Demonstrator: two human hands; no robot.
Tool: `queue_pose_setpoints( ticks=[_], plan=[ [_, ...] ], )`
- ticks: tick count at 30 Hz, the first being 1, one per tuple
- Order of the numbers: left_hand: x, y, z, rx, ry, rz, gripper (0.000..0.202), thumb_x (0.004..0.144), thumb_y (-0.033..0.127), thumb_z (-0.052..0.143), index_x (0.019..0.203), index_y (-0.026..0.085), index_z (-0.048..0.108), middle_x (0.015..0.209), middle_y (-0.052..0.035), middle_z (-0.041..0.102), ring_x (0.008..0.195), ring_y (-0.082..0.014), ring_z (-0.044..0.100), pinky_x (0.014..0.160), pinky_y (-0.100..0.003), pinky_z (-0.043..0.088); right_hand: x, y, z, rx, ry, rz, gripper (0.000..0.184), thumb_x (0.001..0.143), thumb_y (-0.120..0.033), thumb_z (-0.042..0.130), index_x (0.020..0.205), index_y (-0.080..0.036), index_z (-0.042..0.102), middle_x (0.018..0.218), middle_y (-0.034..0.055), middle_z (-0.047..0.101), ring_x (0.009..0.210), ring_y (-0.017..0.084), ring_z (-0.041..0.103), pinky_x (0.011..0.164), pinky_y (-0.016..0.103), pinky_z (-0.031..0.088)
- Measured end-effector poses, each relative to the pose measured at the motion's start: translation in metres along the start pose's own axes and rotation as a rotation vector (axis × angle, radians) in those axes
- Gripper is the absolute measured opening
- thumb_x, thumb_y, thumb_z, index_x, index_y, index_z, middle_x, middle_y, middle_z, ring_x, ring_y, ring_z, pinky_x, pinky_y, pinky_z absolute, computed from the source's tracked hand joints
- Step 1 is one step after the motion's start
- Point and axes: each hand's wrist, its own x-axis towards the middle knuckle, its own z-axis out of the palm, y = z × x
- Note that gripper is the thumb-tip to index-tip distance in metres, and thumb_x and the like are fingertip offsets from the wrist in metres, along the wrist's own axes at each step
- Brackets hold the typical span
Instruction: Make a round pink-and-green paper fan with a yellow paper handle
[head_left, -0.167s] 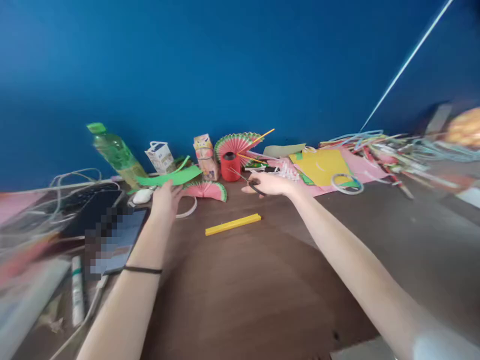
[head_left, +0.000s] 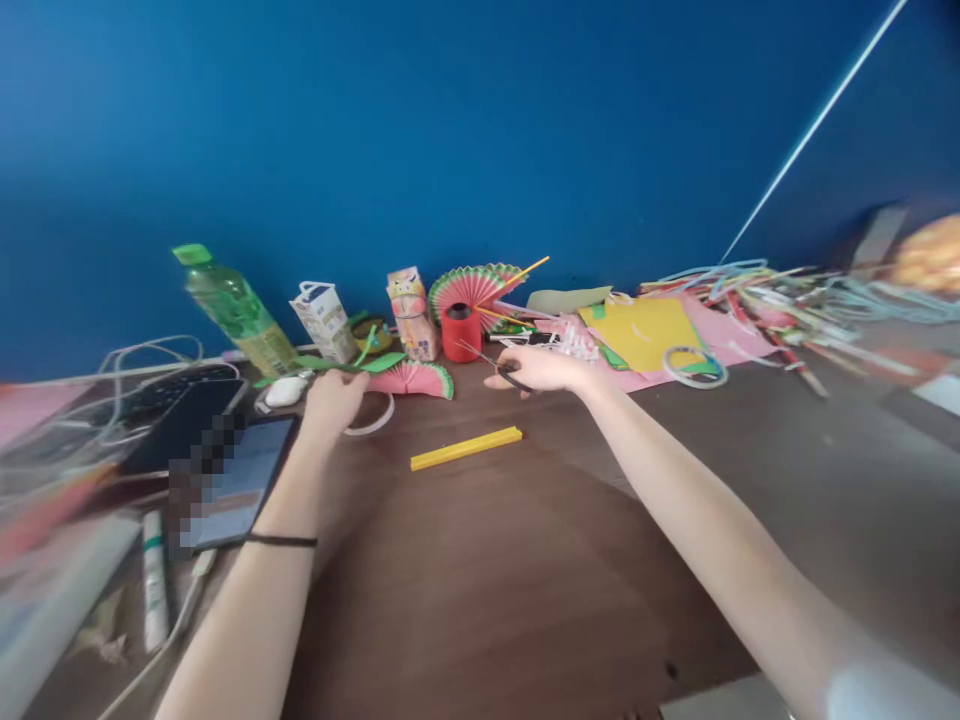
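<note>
My left hand (head_left: 332, 398) reaches forward at the back left of the brown table (head_left: 480, 580) and pinches a green paper strip (head_left: 341, 364), which lies almost edge-on to me. My right hand (head_left: 541, 369) is closed on a pair of dark-handled scissors (head_left: 501, 367), blades pointing left toward a red spool (head_left: 460, 333). A pink and green pleated paper fan (head_left: 416, 380) lies between my two hands. Nearer to me lies a folded yellow paper strip (head_left: 466, 448), touched by neither hand.
Along the blue wall stand a green bottle (head_left: 234, 310), a small milk carton (head_left: 324, 320), a pink carton (head_left: 410, 312) and an open paper fan (head_left: 471, 285). Yellow paper (head_left: 643, 333), a tape ring (head_left: 694, 366) and paper scraps lie at right. A tablet (head_left: 232, 482), keyboard and cables lie at left.
The green strip in my left hand has tipped down from flat-on to nearly edge-on, and the hand has dropped slightly. My right hand with the scissors has barely moved.
</note>
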Motion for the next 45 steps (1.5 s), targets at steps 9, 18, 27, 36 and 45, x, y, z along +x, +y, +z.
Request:
queue_pose_setpoints(
  ticks=[9,18,27,36,45],
  plan=[
    [-0.013,0.011,-0.008,0.392,-0.479,0.141,0.018,0.062,0.037,0.057,0.055,0.021,0.056,0.057,-0.0014,0.061,0.057,-0.0177,0.056,0.052,-0.026,0.034,-0.003,-0.004,0.000,0.050,-0.055,0.069,0.049,0.067,-0.067,0.058,0.075,-0.019,0.052,0.078,0.0026,0.060,0.053,0.012,0.060,0.051,0.024,0.042],
    [-0.030,0.027,-0.022,-0.612,-0.660,0.248,0.017,0.068,0.035,0.060,0.070,0.019,0.054,0.063,0.0032,0.056,0.060,-0.0123,0.054,0.059,-0.023,0.043,-0.009,-0.009,-0.002,0.080,-0.012,0.027,0.037,0.076,-0.057,0.055,0.076,-0.020,0.053,0.086,0.0025,0.066,0.051,0.011,0.061,0.050,0.023,0.040],
    [-0.034,0.033,-0.017,-0.963,-0.685,0.217,0.016,0.073,0.028,0.061,0.082,0.015,0.060,0.063,-0.0001,0.061,0.054,-0.0112,0.054,0.048,-0.021,0.041,-0.007,-0.006,-0.001,0.061,0.043,0.055,0.045,0.070,-0.062,0.059,0.065,-0.019,0.051,0.060,0.0029,0.062,0.054,0.016,0.062,0.049,0.024,0.044],
    [-0.039,0.039,-0.009,-0.741,-0.818,0.375,0.039,0.072,0.033,0.067,0.106,0.018,0.055,0.076,-0.0027,0.068,0.060,-0.0101,0.056,0.046,-0.019,0.030,0.000,-0.009,0.005,0.608,0.039,-0.284,0.034,0.069,-0.035,0.070,0.094,-0.015,0.058,0.074,0.0031,0.063,0.066,0.012,0.060,0.053,0.021,0.046],
    [-0.037,0.034,-0.006,-0.762,-0.847,0.426,0.032,0.068,0.029,0.071,0.097,0.020,0.062,0.100,-0.0082,0.070,0.095,-0.0195,0.062,0.075,-0.027,0.045,0.003,-0.009,0.005,0.777,0.071,-0.540,0.038,0.066,-0.021,0.068,0.101,-0.016,0.055,0.101,0.0067,0.062,0.097,0.018,0.059,0.081,0.030,0.048]
  ],
)
